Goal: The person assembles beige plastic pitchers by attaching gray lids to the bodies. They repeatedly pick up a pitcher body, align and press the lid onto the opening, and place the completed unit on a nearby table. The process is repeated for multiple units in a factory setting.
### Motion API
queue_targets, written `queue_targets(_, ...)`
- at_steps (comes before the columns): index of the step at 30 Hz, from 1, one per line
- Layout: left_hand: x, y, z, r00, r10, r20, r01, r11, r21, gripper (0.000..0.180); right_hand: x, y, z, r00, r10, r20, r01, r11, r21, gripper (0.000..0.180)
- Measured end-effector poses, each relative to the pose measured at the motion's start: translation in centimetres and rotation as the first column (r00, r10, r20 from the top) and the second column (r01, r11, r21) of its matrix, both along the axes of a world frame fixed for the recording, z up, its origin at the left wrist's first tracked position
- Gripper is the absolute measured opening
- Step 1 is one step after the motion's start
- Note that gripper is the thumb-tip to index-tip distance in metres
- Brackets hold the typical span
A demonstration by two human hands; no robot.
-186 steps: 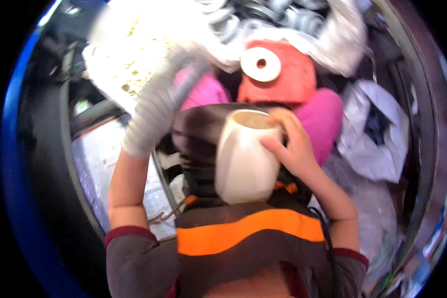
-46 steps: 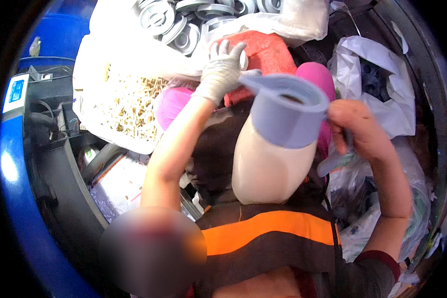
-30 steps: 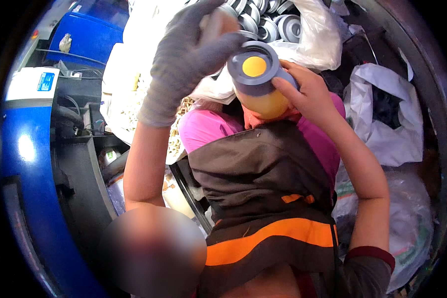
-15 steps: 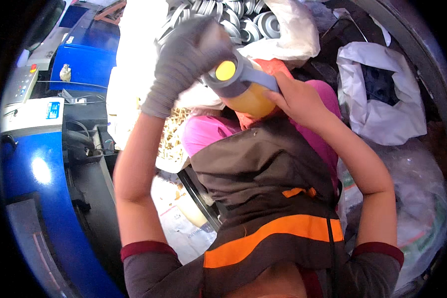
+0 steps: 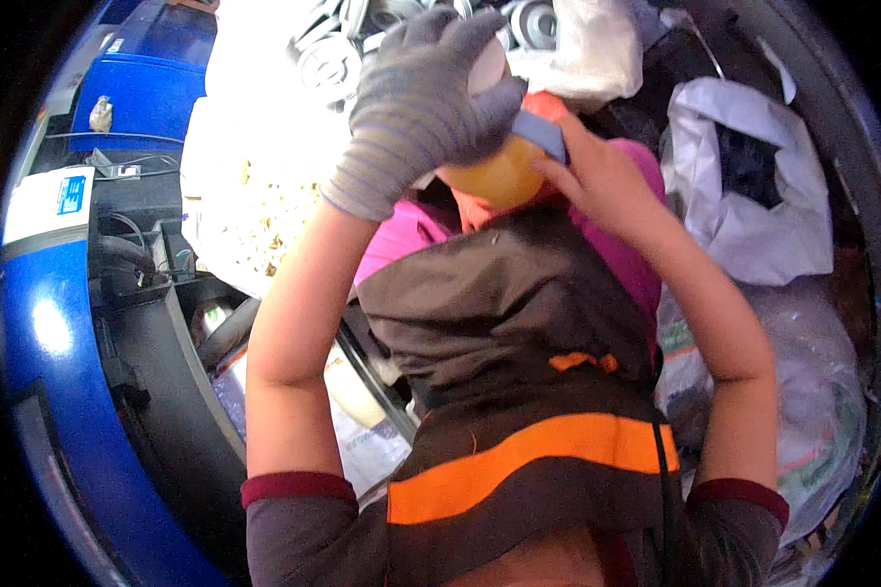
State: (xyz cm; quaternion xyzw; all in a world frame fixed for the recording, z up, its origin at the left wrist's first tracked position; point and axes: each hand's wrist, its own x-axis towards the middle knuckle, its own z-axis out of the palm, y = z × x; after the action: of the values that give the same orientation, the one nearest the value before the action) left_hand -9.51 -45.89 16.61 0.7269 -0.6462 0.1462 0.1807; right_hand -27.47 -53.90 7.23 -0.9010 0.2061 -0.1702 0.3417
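Observation:
My left hand (image 5: 426,108), in a grey striped knit glove, is over the top of a jug-like container. Between its thumb and fingers shows a pale round piece (image 5: 486,67), partly covered by the glove. The container has a yellow-orange see-through body (image 5: 504,181) and a grey handle (image 5: 540,134). My bare right hand (image 5: 602,181) is closed round that handle. The container is at my lap, by an orange-red cloth (image 5: 475,210). The glove hides its grey collar and the yellow disc on it.
Several grey round parts (image 5: 330,68) fill a white sack (image 5: 597,59) ahead. Small pale pieces (image 5: 269,220) lie in a bag to the left. A blue machine (image 5: 44,333) stands at far left. Another white bag (image 5: 754,230) and clear plastic wrapping (image 5: 803,372) are at right.
My left hand has come right and down over the container's top, covering the yellow disc. My right hand keeps its hold on the handle. The whole view has shifted slightly.

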Motion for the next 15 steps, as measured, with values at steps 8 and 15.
queue_targets(8,4.7,0.3,5.4,0.665,-0.241,-0.707,0.352,0.936,0.011,0.044,-0.5,-1.6,-1.1,0.935,-0.222,0.276,0.129,0.939,0.320,0.036)
queue_targets(15,7.8,1.4,-7.1,0.794,0.177,-0.582,-0.178,0.982,0.055,0.046,-2.1,-5.3,0.9,0.914,-0.316,0.257,0.075,0.752,0.655,0.031)
